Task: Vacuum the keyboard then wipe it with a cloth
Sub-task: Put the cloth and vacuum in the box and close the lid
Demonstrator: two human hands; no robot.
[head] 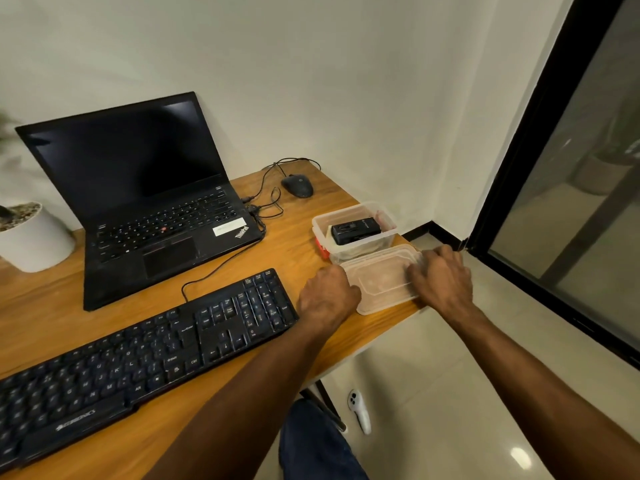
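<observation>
1. Both hands grip the clear lid at the desk's right edge — left hand with fingers curled on its near-left end, right hand with fingers curled over its far-right end.
2. Just beyond the fingertips sits the open container holding a black device, probably the vacuum.
3. The keyboard lies just left of the left knuckles, apparently untouched.
4. Set the lid down flat, clear of the edge — it overhangs slightly — then lift the device straight up, one hand steadying the tub.
</observation>
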